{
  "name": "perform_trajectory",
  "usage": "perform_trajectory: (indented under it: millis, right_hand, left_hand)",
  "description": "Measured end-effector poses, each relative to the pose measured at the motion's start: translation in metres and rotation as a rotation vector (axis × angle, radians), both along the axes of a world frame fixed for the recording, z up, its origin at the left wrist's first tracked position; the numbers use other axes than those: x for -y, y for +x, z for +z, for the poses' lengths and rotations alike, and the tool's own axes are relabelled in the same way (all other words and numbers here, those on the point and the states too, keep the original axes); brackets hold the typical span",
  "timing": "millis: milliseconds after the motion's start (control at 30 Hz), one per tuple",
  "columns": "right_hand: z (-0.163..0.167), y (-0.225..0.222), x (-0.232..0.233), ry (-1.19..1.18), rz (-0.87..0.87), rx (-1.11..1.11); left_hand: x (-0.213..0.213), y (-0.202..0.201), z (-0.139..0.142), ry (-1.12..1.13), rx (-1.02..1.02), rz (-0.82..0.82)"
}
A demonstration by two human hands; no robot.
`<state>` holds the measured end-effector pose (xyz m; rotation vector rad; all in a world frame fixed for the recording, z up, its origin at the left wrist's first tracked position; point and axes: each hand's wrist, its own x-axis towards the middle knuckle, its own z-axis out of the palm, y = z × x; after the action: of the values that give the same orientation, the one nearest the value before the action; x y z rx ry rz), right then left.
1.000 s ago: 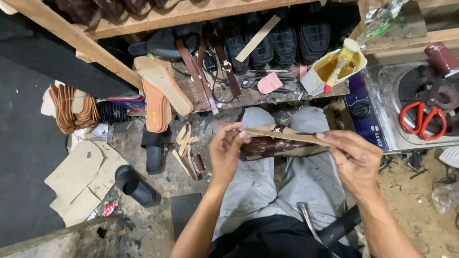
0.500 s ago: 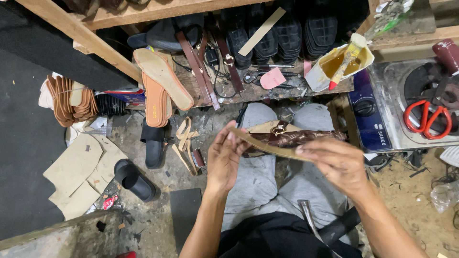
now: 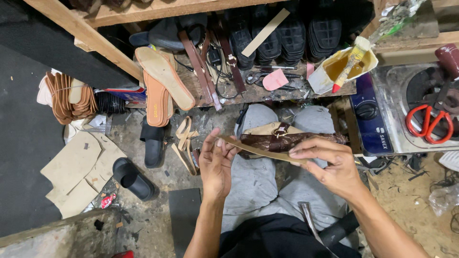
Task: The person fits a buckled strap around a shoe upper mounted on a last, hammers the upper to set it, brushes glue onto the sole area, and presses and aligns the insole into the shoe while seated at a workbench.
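Below the cluttered wooden shelf (image 3: 267,93), over our lap, our left hand (image 3: 216,165) and right hand (image 3: 330,165) each pinch the thin tan strip (image 3: 260,152), not yet attached to the brown-strapped sandal (image 3: 287,139) at 12 o'clock of it.

A rough wooden shelf (image 3: 143,12) runs overhead, a cluttered workbench (image 3: 248,93) sits beneath, and the dirt floor (image 3: 143,210) is littered with scraps.

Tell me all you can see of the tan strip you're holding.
The tan strip is thin, flat and narrow, like leather or board. It runs slightly tilted across the lap, in front of a brown sandal with a metal buckle. The left hand pinches its left end; the right hand presses fingertips on its right part.
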<state>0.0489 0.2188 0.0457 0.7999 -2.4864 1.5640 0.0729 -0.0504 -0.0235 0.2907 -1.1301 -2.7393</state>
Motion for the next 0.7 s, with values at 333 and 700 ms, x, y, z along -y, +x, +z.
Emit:
perform_trajectory:
  millis: [333, 700]
  right_hand:
    - [-0.014, 0.005, -0.011, -0.249, -0.251, 0.318]
    - [-0.046, -0.021, -0.049, -0.789, -0.471, 0.499]
  left_hand:
    - [-0.005, 0.009, 0.0, -0.581, -0.014, -0.011]
    - [-0.04, -0.036, -0.02, -0.938, -0.146, 0.076]
